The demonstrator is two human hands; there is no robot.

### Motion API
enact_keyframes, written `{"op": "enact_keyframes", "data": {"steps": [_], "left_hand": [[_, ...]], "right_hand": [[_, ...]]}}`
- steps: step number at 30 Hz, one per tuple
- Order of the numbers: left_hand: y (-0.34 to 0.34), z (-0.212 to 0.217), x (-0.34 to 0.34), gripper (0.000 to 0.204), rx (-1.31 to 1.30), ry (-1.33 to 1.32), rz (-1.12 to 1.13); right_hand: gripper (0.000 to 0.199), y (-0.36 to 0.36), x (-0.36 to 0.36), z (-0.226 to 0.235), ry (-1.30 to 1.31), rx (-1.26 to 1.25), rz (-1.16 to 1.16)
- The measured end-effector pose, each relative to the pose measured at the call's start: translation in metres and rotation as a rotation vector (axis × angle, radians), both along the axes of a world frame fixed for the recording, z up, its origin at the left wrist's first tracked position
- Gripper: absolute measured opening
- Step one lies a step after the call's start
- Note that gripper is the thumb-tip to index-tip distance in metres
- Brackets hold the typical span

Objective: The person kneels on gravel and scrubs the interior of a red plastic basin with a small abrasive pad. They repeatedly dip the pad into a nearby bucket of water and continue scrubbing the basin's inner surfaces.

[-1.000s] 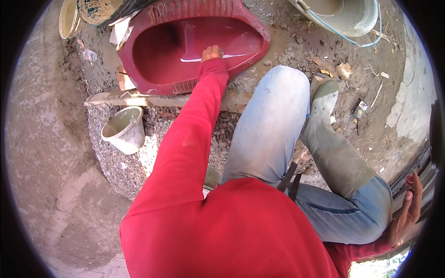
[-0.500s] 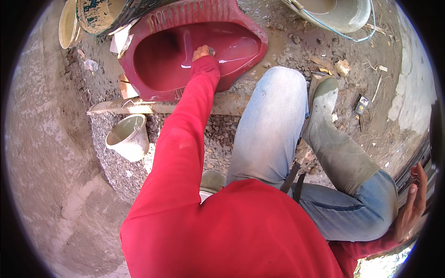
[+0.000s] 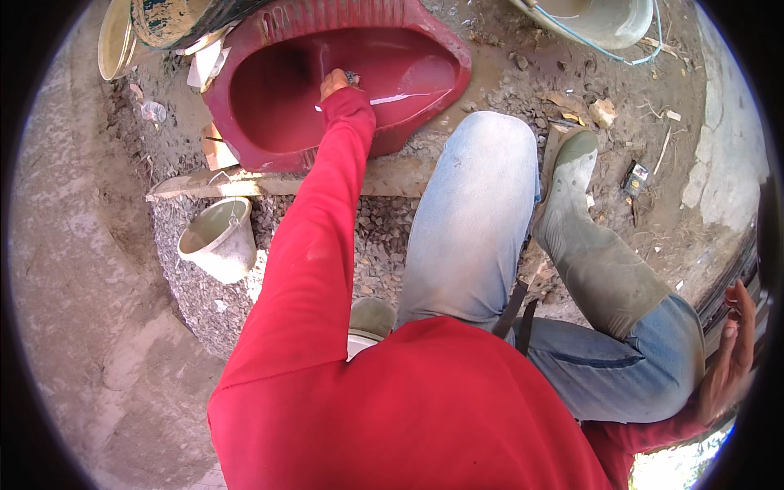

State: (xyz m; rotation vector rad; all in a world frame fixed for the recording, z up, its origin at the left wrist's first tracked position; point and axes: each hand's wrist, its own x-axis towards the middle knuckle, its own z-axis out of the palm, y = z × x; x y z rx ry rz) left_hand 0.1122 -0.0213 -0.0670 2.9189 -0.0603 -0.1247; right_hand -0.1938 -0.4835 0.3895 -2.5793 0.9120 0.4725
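Observation:
A dark red squat toilet pan (image 3: 222, 106) with ribbed footrests lies on the muddy ground ahead of me. Inside its bowl, my left hand (image 3: 333, 83) is closed on a small grey wad (image 3: 352, 78), like a scouring pad, whose exact kind is too small to make out. The hand is at the middle of the bowl, against the red surface. Far to the right, beside my bent knee, my right hand (image 3: 728, 351) is held up with its fingers apart and nothing in it.
A wooden plank (image 3: 400, 177) lies along the pan's near side. A small pale bucket (image 3: 224, 251) sits on gravel at left. A large basin with a blue rim (image 3: 614, 24) is at far right, a dark tub (image 3: 175, 23) at far left. My boot (image 3: 576, 188) rests on the mud.
My left hand has shifted to the left inside the bowl, still holding the grey wad. My right hand stays beside the knee.

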Motion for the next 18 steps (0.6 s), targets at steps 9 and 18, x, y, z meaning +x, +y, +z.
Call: {"op": "enact_keyframes", "data": {"steps": [9, 18], "left_hand": [[-0.023, -0.011, -0.012, 0.018, 0.045, 0.181, -0.306], [-0.029, 0.005, -0.026, 0.024, 0.072, 0.438, 0.033]], "right_hand": [[0.046, 0.003, 0.007, 0.000, -0.026, -0.004, 0.037], [0.045, 0.013, 0.010, 0.004, -0.059, -0.006, 0.024]]}}
